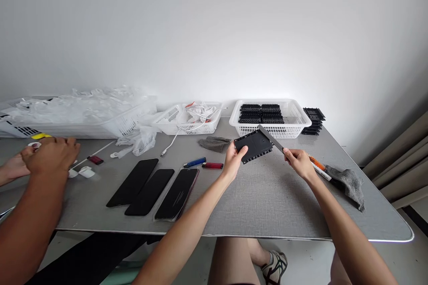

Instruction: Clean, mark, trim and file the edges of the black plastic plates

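Note:
My left hand grips a flat black plastic panel with notched edges, thumb on top, tilted above the table. In my right hand is a long flat grey file, its blade lying against the panel's right edge. Just past the panel stands a white basket holding several similar black panels. More black panels are stacked to the right of that basket. Beside my right forearm lie an orange-and-white tool and a grey glove.
Three black phones lie left of my arm, near a blue lighter and a red lighter. Farther back are a white basket with cables and a large bin of plastic bags. A co-worker's hands are at far left.

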{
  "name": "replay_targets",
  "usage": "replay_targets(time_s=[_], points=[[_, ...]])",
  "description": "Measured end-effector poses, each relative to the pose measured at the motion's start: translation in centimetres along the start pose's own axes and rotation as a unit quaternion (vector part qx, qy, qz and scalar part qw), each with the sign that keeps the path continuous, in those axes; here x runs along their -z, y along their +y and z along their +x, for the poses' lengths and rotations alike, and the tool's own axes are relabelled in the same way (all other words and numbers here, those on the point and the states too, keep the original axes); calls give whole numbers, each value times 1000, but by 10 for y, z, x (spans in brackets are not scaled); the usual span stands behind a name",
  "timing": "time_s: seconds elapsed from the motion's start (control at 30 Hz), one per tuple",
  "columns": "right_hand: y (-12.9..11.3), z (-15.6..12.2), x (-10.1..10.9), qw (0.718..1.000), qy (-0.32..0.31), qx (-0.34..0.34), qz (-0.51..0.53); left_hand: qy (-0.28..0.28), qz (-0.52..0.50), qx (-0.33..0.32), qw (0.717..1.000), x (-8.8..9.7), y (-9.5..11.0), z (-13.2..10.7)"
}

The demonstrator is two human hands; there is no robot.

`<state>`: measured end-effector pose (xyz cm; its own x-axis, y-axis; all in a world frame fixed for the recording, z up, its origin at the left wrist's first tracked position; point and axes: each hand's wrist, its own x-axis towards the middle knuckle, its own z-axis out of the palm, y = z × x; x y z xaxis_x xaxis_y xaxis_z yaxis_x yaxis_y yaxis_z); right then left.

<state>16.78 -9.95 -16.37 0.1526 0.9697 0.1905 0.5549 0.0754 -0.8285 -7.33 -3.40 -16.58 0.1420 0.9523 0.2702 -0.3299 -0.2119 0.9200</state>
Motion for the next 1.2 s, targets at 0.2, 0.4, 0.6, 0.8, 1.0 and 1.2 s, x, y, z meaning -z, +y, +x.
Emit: replay_targets(time_s=[0.2,0.4,0.6,0.8,1.0,1.2], points=[[-4,-2,-2,997,-10,25,-76,21,107,-47,993,6,-4,-2],[-6,-5,-5,992,-15,37,-123,59,141,-50,987,9,-6,-3],[-7,-7,-3,985,-7,53,-164,81,109,-56,989,13,-14,3],[-3,-4,1,982,-26,72,-175,93,109,-59,988,17,-12,8],[5,1,13,981,-37,76,-177,77,104,-81,988,16,-6,9],[7,4,30,988,-67,87,-110,1,122,-106,987,17,1,11]])
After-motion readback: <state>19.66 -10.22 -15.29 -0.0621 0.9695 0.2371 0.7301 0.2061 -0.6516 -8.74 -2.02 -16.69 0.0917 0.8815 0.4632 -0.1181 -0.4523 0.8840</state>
